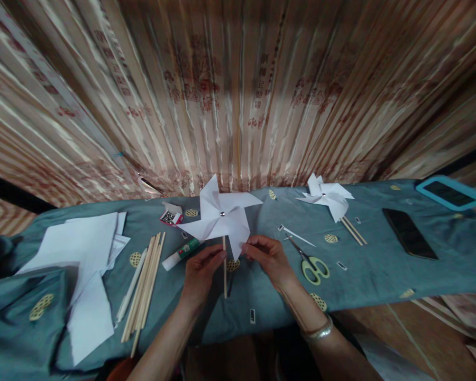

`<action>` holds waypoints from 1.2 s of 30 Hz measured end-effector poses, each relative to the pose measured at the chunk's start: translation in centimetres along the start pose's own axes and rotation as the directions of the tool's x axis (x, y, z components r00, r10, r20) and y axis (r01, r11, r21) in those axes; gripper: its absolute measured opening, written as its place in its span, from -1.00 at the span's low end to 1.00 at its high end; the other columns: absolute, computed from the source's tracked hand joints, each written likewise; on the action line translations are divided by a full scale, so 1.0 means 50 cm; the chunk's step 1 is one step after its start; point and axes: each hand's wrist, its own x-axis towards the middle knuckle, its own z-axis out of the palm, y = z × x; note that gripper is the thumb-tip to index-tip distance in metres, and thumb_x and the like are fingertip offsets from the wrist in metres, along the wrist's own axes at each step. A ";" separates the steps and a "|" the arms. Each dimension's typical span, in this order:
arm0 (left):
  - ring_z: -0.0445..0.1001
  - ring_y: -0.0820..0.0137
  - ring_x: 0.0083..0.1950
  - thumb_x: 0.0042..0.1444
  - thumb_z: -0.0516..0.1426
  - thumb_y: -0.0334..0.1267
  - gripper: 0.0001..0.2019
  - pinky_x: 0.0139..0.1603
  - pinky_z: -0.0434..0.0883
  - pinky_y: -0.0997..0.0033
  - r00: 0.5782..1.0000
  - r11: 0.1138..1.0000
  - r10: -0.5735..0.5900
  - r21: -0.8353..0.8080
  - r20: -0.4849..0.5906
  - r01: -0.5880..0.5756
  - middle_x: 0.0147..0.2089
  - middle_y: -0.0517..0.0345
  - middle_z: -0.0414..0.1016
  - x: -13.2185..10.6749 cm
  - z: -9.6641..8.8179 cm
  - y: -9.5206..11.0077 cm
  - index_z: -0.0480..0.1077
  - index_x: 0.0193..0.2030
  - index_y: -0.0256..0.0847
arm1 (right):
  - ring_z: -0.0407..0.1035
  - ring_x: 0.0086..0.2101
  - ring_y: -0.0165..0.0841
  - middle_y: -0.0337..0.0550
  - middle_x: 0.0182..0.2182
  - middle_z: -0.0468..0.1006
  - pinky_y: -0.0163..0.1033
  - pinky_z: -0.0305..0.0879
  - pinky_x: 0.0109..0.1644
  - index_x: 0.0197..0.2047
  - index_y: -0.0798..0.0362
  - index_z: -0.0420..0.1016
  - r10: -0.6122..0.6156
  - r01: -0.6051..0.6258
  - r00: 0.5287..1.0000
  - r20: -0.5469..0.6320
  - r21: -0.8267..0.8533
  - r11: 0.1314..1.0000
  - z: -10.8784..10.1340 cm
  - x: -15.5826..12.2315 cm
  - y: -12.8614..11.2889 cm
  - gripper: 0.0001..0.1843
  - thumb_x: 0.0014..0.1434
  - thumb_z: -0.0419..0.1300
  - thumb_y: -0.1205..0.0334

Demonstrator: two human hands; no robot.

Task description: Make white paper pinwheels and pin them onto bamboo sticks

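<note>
A white paper pinwheel [232, 222] with a round metal pin at its centre faces me in the middle. My left hand [202, 270] is closed on its wooden stick [225, 278], just below the blades. With thumb and fingers pinched, my right hand [267, 259] touches the tip of the lower right blade. Left of the pinwheel lies a glue stick [181, 254] with a green label, and behind that a small open box of metal pins [171, 217]. Scissors [311, 262] with light green handles rest to the right of my right hand.
White paper sheets [91, 238] lie at the left, beside a pen [130, 288] and several wooden sticks [145, 286]. Finished-looking pinwheels [331, 198], a black phone [409, 233] and a blue-framed tablet [450, 192] are on the right. A curtain [238, 95] hangs behind the cloth-covered table [365, 275].
</note>
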 end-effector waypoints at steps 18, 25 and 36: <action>0.52 0.38 -0.33 -0.31 0.42 -0.21 -0.68 -0.20 0.43 0.39 0.991 0.967 -0.133 -0.218 0.021 0.134 -0.36 0.09 0.62 -0.004 0.002 0.019 0.61 -0.33 -0.24 | 0.39 -0.47 -0.39 -0.28 -0.53 0.58 -0.31 0.20 -0.36 -0.45 0.02 0.63 0.071 0.054 0.961 0.267 -0.436 0.898 0.016 -0.035 0.055 -0.92 0.01 0.34 0.21; 0.54 0.30 -0.26 -0.35 0.42 -0.22 -0.73 -0.14 0.43 0.37 0.992 0.988 -0.125 -0.085 0.004 0.125 -0.32 0.06 0.64 -0.014 -0.003 -0.010 0.63 -0.41 -0.17 | 0.42 -0.42 -0.38 -0.28 -0.48 0.61 -0.31 0.25 -0.33 -0.39 0.00 0.65 -0.003 0.099 0.969 0.249 -0.374 0.922 0.021 -0.031 0.063 -0.89 0.05 0.32 0.16; 0.51 0.28 -0.30 -0.29 0.38 -0.20 -0.86 -0.21 0.42 0.38 0.998 0.991 -0.014 0.130 0.059 0.007 -0.40 0.11 0.61 -0.022 -0.013 0.003 0.63 -0.48 -0.08 | 0.36 -0.46 -0.37 -0.20 -0.47 0.60 -0.26 0.29 -0.34 -0.42 -0.01 0.61 -0.284 0.243 0.923 -0.259 -0.180 0.953 -0.108 0.024 -0.058 -0.69 -0.09 0.39 -0.08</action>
